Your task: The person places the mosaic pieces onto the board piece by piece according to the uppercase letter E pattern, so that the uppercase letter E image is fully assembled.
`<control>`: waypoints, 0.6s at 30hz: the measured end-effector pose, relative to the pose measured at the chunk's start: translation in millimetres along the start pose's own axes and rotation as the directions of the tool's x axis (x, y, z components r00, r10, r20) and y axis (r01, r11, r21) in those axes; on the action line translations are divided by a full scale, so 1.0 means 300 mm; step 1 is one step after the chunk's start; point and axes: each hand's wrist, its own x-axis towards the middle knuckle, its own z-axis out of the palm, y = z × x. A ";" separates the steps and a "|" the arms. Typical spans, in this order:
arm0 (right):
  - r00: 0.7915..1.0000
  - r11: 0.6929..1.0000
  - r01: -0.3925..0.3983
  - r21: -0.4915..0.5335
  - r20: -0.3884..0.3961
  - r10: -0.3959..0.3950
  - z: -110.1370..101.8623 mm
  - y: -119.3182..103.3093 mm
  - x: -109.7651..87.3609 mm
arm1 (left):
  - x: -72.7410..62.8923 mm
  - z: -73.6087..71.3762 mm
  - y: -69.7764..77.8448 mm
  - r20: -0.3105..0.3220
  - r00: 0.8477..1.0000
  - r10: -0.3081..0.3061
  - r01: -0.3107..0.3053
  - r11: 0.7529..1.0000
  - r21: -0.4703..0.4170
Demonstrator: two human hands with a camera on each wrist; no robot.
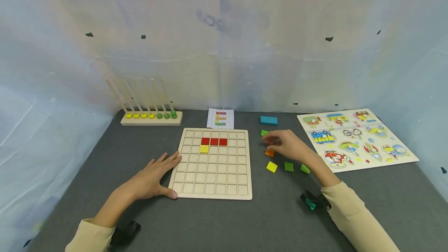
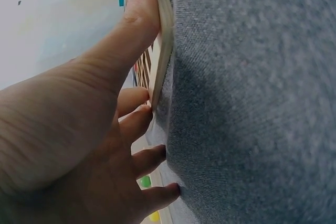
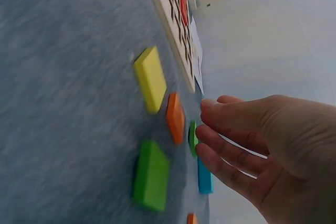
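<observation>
A square wooden grid board (image 1: 210, 192) lies on the dark tabletop, with three red tiles (image 1: 214, 142) in one row and a yellow tile (image 1: 204, 149) below the leftmost. My left hand (image 1: 148, 180) rests with spread fingers along the board's left edge, its thumb at the near corner. To the right of the board, my right hand (image 1: 288, 145) hovers over loose tiles with its fingers slightly bent. Nothing shows between them in the right wrist view. Below that hand lie an orange tile (image 3: 175, 118), a loose yellow tile (image 3: 150, 80) and a green tile (image 3: 152, 176).
Behind the board lies a printed pattern card (image 1: 229, 120). A blue block (image 1: 268, 120) and another green tile (image 1: 264, 132) are beyond my right hand. A bead-and-peg stand (image 1: 152, 121) stands back left; a vehicle picture puzzle (image 1: 360, 139) lies at right.
</observation>
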 end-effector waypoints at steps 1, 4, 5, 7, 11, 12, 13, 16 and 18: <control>1.000 1.000 0.002 -0.006 -0.001 -0.002 0.000 0.007 -0.008 | 0.000 0.000 -0.001 0.000 1.000 -0.001 0.001 1.000 -0.001; 1.000 1.000 0.015 0.001 -0.001 -0.015 0.005 0.021 -0.025 | -0.002 0.000 -0.003 -0.001 1.000 0.002 -0.002 1.000 -0.004; 1.000 1.000 0.019 0.006 0.000 -0.019 0.008 0.023 -0.029 | -0.002 0.000 -0.003 -0.001 1.000 0.002 -0.002 1.000 -0.005; 1.000 1.000 0.024 0.018 0.007 -0.024 0.012 0.026 -0.035 | -0.002 0.001 -0.004 -0.001 1.000 0.003 -0.003 1.000 -0.008; 1.000 0.999 0.021 0.032 0.017 -0.022 0.022 0.025 -0.040 | 0.001 0.002 -0.004 0.001 1.000 -0.003 0.003 1.000 -0.004; 1.000 0.999 0.017 0.036 0.022 -0.018 0.025 0.024 -0.040 | 0.002 0.002 -0.004 0.002 1.000 -0.004 0.004 1.000 -0.002; 1.000 0.999 0.013 0.038 0.024 -0.014 0.027 0.022 -0.040 | 0.002 0.001 -0.004 0.003 1.000 -0.005 0.005 1.000 0.001; 1.000 0.999 0.001 0.041 0.024 -0.002 0.033 0.019 -0.042 | 0.002 -0.001 -0.002 0.011 1.000 -0.004 0.004 1.000 0.001; 1.000 0.999 0.004 0.036 0.019 -0.005 0.036 0.017 -0.043 | 0.001 -0.003 -0.001 0.013 1.000 -0.004 0.004 1.000 -0.002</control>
